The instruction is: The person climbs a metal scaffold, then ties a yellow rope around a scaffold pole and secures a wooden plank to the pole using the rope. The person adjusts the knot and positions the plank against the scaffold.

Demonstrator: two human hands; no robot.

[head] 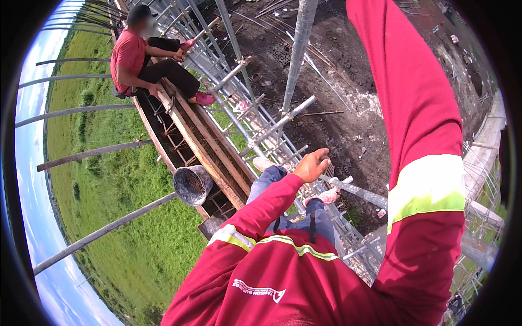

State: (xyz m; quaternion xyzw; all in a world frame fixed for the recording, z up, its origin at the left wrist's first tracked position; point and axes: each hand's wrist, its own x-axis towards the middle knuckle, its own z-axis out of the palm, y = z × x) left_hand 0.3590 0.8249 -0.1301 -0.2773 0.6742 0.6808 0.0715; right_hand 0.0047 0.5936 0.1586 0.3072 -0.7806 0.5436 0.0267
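Observation:
My left hand point(313, 165) hangs in front of my thighs, its fingers loosely bent and nothing seen in it; scaffold tubes pass beneath and beyond it. The sleeve of my right arm point(424, 106) reaches up past the picture's top edge, so my right hand is out of view. Before me, a galvanized steel scaffold tube point(299, 57) rises beside a horizontal tube point(285, 122). Left of my legs, a dirty bucket point(193, 185) rests at the edge of a timber beam form point(212, 171) with reinforcing bars inside.
A co-worker point(138, 57) in a red shirt sits astride the formwork at the upper left. Steel pipes point(106, 226) jut outward over grass. My feet point(326, 196) are on scaffold tubes high above dark ground point(346, 118) strewn with poles and debris.

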